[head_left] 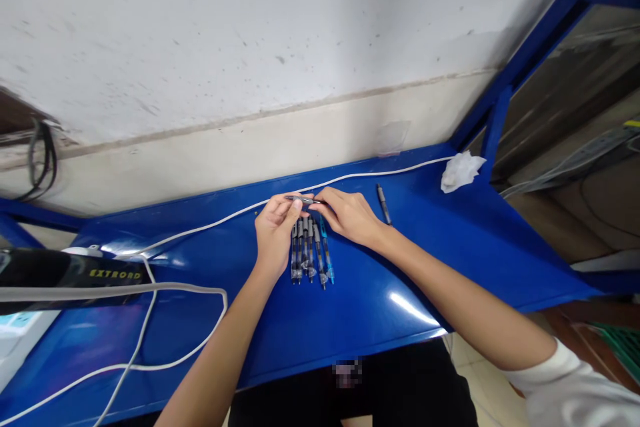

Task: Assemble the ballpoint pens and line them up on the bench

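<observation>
My left hand is closed on one end of a dark pen, which lies level between my two hands. At the pen's other end, the fingertips of my right hand pinch it. Just below my hands, several pens with grey grips and clear barrels lie side by side on the blue table. A pen with bright blue parts is at the right of this row. One more dark pen lies apart, to the right of my right hand.
A white cable runs along the table's back to a crumpled white tissue. At the left are a black cylinder, looping white cables and a white box. The wall rises behind; blue frame bars stand at the right.
</observation>
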`<control>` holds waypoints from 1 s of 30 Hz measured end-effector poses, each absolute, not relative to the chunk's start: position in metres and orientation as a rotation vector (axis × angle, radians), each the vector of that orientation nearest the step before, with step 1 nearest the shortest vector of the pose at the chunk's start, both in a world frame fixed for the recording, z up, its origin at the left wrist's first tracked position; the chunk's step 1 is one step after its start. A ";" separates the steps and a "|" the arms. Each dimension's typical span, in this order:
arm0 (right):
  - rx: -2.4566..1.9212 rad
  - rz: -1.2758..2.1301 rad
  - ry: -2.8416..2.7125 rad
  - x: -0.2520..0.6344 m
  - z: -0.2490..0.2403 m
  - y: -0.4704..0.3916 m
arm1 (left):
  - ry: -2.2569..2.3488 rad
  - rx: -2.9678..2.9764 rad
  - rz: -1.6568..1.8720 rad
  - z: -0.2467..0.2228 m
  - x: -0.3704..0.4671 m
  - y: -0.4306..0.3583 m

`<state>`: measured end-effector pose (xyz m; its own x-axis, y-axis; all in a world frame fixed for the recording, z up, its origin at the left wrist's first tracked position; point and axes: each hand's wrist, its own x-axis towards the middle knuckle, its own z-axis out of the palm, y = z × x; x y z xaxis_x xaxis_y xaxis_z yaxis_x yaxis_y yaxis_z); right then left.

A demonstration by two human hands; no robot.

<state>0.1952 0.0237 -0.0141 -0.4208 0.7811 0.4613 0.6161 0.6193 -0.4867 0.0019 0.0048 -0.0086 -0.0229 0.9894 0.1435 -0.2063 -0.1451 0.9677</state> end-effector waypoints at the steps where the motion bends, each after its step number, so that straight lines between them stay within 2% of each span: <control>1: -1.097 0.314 -2.165 0.195 -0.015 0.024 | 0.989 1.149 1.416 -0.009 0.002 0.005; 23: -1.125 0.324 -2.193 0.200 -0.010 0.025 | 0.945 1.102 1.478 -0.001 -0.004 0.007; 30: -1.175 0.191 -2.180 0.202 -0.005 0.026 | 0.927 1.042 1.497 -0.002 -0.007 0.011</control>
<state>0.2016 0.0265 -0.0047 -0.3909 0.7908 0.4711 0.6966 0.5887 -0.4101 -0.0068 0.0115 -0.0017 -0.0797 0.9869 0.1401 -0.3145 -0.1583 0.9360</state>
